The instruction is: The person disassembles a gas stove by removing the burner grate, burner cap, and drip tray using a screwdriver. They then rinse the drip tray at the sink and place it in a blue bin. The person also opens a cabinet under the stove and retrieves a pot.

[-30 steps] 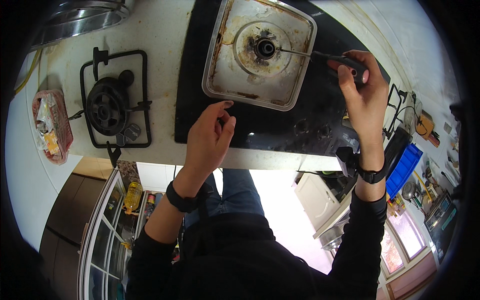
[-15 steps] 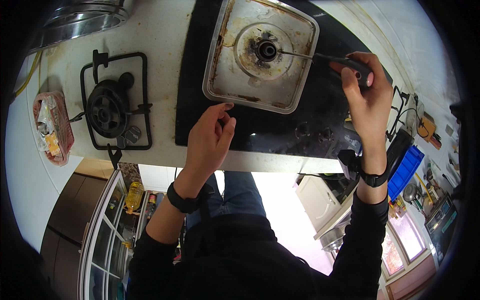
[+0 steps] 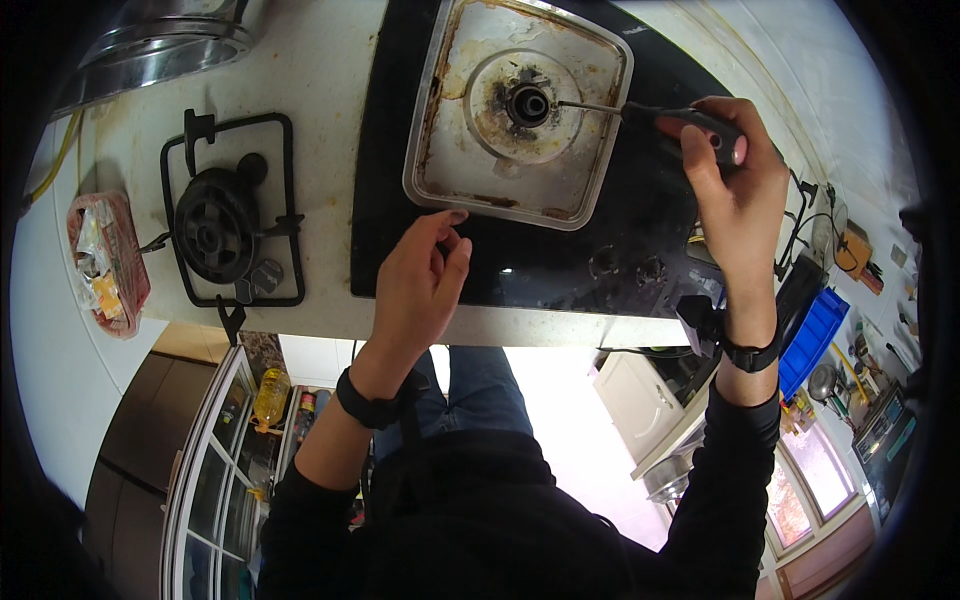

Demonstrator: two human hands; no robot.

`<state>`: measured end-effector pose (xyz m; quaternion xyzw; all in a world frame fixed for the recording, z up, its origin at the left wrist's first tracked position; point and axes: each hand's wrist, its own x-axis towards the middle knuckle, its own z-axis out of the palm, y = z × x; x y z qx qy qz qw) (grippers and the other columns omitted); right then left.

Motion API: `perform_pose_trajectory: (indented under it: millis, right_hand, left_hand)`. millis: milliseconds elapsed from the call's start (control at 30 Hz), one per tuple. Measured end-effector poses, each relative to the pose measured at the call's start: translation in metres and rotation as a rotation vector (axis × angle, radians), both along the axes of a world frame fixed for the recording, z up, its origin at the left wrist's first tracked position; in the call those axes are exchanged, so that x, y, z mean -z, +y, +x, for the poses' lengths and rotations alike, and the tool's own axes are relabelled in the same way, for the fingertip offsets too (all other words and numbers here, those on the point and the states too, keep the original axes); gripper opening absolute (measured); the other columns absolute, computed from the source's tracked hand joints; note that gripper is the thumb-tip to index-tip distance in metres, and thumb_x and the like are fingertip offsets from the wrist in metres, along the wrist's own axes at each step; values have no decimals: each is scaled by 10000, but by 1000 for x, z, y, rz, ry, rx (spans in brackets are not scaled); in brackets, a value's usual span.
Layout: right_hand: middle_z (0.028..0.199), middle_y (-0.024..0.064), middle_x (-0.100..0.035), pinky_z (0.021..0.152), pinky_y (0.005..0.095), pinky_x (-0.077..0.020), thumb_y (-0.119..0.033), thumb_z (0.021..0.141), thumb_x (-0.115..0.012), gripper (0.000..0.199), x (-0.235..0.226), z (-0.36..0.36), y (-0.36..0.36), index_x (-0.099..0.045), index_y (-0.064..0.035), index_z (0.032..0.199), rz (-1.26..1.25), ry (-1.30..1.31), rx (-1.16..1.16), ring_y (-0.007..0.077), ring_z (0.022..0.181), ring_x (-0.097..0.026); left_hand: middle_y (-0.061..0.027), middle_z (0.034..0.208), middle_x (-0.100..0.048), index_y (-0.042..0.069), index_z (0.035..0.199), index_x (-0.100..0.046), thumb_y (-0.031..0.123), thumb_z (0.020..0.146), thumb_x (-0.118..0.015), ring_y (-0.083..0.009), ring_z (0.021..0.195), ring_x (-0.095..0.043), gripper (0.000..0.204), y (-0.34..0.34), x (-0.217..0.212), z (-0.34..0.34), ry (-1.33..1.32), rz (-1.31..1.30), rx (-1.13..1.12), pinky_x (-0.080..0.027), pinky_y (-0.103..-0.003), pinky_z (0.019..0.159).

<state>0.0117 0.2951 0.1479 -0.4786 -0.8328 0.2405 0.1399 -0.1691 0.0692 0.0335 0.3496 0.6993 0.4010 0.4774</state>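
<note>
**Stove top with screwdriver — both hands at the burner tray**

Right hand [image 3: 735,190]: closed around the dark handle of a screwdriver [image 3: 655,115], whose thin shaft runs left to the round burner hole [image 3: 529,103] in the middle of the tray.

Left hand [image 3: 420,275]: fingers loosely curled, fingertips touching the near rim of the metal tray [image 3: 440,150] — nothing pinched.

Tray: square, stained and rusty, seated in the black glass stove top [image 3: 390,240]; two knobs [image 3: 625,265] sit at the stove's front edge.

Left of the stove on the pale counter [image 3: 330,120]: a black pan support [image 3: 230,225] with a burner head inside it, and a red basket [image 3: 105,265] near the edge.
</note>
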Motion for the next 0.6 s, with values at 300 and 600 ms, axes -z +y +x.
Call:
perform_pose_trajectory:
  millis: [300,600]
  right_hand:
    - [899,108,-786,720,251,-563,-160,902,-721,236,5,1,-1,-639,9,1045,-15,32,-34,138,799,-743]
    - [642,84,-554,545,296,-453,-298,881,-801,322,-10,-8,8,-665,-11,941,97,-188,-115,175,550,-527]
  left_hand:
    - [-53,861,-631,-10,1214,-639,164,1011,-618,-103,643,-510,269,48,4,-1,130,172,65,-431,-252,582]
    - [-62,858,-639,3,1207,-641,187,1010,-620,-119,634,-533,271,49,9,-1,197,171,77,-448,-264,582]
